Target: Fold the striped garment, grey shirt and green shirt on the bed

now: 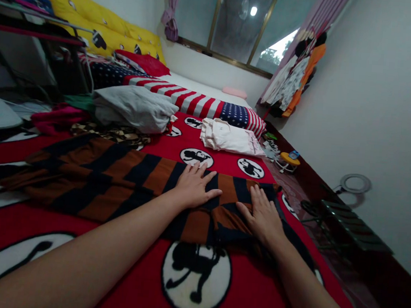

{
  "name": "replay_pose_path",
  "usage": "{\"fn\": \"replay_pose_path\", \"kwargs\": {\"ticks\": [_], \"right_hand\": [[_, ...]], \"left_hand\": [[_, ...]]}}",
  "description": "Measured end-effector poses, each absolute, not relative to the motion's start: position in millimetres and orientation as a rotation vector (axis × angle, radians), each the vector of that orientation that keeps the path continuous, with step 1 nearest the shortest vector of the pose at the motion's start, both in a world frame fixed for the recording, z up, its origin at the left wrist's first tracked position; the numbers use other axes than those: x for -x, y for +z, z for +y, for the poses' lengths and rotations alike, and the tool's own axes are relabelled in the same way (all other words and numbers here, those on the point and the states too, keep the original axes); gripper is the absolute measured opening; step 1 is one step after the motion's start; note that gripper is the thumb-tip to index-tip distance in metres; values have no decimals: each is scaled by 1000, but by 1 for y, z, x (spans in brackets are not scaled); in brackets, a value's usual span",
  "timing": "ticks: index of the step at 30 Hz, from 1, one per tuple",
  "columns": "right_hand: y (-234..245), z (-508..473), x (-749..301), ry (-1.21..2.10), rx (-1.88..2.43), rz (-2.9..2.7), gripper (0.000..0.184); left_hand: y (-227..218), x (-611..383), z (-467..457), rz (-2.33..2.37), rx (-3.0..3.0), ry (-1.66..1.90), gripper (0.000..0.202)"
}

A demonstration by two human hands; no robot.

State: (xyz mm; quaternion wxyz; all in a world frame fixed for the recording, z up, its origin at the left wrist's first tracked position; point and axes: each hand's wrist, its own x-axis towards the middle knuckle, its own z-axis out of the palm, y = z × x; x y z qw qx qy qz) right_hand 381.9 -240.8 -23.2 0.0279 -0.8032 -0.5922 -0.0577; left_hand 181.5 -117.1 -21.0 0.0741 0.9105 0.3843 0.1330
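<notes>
Forearms (pixel 113 241) span open red blanket (pixel 133 295), fingers (pixel 202 171) resting within striped garment's (pixel 119 166) edges

Light: dim. Window (pixel 232 32): white glare spot, middle pane; pale daylight, lower right corner. Wall (pixel 383 101): soft shadow below ring (pixel 368 185). Desk (pixel 33 33): dark underneath. Wide-angle stretch toward frame edges.

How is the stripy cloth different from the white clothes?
The stripy cloth has wide brown and dark blue bands, while the white clothes are mostly plain.
The stripy cloth is spread long and wide; the white clothes are folded into a smaller bundle.
The left hand and right hand rest on the stripy cloth, but neither touches the white clothes.
Both lie on the red blanket.
</notes>
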Motion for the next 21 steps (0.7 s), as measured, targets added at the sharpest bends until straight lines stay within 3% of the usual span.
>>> {"fn": "replay_pose_path", "kwargs": {"ticks": [5,12,21], "right_hand": [[-12,-227,-379,-277,2531,-1800,79],[-25,-208,-349,-341,2250,-2028,61],[-35,-207,-358,-259,2207,-2001,57]], "left_hand": [[-20,-181,-118,1137,-2735,396,83],[-17,-172,-122,1116,-2758,359,75],[-12,-62,-125,1277,-2776,255,77]]}}
